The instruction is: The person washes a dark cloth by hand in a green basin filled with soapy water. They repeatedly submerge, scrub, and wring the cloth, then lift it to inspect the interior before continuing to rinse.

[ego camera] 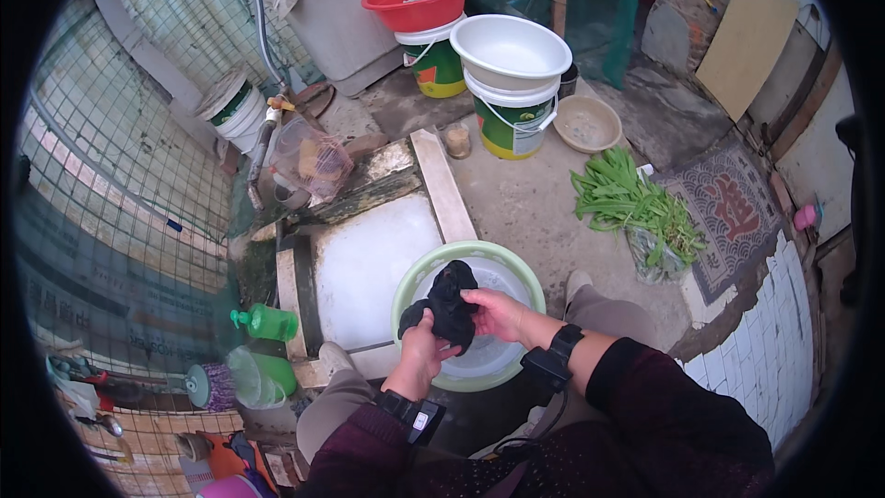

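Observation:
A bunched black cloth [449, 301] is held up over a light green plastic basin [522, 270]. My left hand [423, 349] grips its lower left part, with the thumb on top. On the cloth's right side, my right hand [499, 315] pinches it between thumb and fingers. Cloudy, whitish water [484, 360] shows in the basin below both hands. The basin overlaps the corner of a square wash trough [377, 263] whose inside looks white. Some of the cloth's underside is hidden by the fingers.
A green pump bottle [269, 323] lies to the left beside the trough frame [296, 304]. Ahead stand a white basin [511, 48] on a paint bucket [511, 128] and a red basin [418, 7] on another. Leafy greens [622, 194] lie right, near a patterned mat [733, 214]. A metal tap pipe [263, 152] rises at the left.

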`<state>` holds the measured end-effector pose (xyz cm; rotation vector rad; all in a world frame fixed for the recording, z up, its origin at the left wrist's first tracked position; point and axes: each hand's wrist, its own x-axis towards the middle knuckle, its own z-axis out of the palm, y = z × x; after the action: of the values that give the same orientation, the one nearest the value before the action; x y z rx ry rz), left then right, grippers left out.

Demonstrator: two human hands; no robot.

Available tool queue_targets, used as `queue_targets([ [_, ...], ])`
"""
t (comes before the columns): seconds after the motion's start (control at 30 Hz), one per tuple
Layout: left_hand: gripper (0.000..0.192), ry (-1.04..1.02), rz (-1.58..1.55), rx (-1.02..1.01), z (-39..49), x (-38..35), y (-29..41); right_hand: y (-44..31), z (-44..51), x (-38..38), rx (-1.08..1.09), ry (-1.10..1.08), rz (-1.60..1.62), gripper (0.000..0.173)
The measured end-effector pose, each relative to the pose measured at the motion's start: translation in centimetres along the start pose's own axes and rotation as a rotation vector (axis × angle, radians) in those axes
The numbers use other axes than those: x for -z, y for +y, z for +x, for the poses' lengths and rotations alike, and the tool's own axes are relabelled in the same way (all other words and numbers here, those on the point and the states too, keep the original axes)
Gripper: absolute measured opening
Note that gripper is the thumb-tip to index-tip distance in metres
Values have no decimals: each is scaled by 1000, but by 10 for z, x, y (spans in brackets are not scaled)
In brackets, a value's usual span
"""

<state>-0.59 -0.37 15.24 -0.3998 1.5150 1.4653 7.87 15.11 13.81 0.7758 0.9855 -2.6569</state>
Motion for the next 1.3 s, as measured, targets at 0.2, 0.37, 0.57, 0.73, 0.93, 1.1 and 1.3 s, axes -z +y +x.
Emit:
queue_targets([
  [0.2,64,-192,58,213,-4,-4,-12,-7,5,-10,-49,400,-301,63],
  [0.37,72,-228,-84,281,-19,-13,-5,-4,10,-6,-97,445,-632,77],
  [0.57,72,-119,217,38,-23,-14,-1,-8,3,-10,-28,381,-501,78],
  [0.73,62,-74,305,-121,-14,-6,2,-8,-4,-21,169,335,-489,71],
  [0.93,51,-99,37,-226,-22,-7,7,-11,-15,-28,524,345,-885,62],
  [1.1,32,-79,106,-244,-26,-8,14,-32,-22,-25,439,367,-1330,65],
  [1.3,17,72,562,-492,-23,-1,15,-51,-25,-22,178,341,-1610,67],
])
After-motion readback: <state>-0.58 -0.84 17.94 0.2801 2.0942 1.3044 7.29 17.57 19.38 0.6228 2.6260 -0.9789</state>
